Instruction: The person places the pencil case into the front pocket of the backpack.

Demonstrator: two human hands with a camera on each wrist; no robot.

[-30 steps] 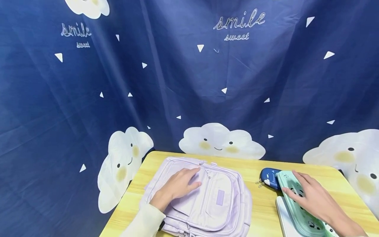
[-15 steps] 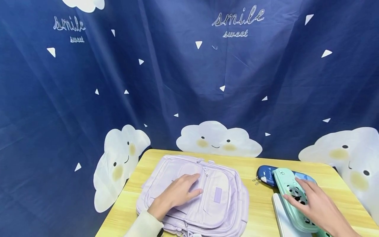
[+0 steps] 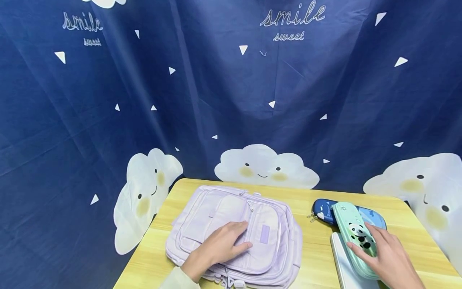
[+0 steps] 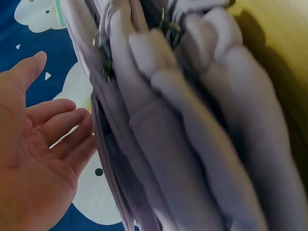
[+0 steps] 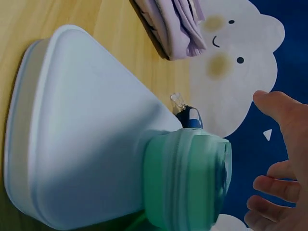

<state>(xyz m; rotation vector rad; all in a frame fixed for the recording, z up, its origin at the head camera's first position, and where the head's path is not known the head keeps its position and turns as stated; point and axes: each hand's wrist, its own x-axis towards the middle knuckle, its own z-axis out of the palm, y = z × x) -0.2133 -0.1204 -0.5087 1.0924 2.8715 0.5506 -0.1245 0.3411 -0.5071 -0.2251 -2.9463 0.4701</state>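
Observation:
A lilac backpack [image 3: 231,237] lies flat on the table, and my left hand [image 3: 220,245] is over its front, fingers relaxed. The left wrist view has the left hand [image 4: 48,139] beside the backpack's side [image 4: 168,130], fingers loosely extended. At the right, my right hand [image 3: 390,255] is over a mint pencil case [image 3: 351,228] with a panda on it. The right wrist view has a gap between the right hand [image 5: 284,168] and the mint case [image 5: 187,178]. Beneath that case are a blue case [image 3: 325,210] and a white box-like item [image 3: 343,257].
The wooden table [image 3: 306,237] has rounded far corners. Behind it hangs a dark blue curtain [image 3: 216,92] with clouds, triangles and lettering. Metal zipper pulls [image 3: 312,217] stick out from the blue case's left end.
The right hand has shifted down and back along the mint case, uncovering the panda and more of the blue case. The left hand has moved slightly nearer over the backpack. The head view has shifted slightly.

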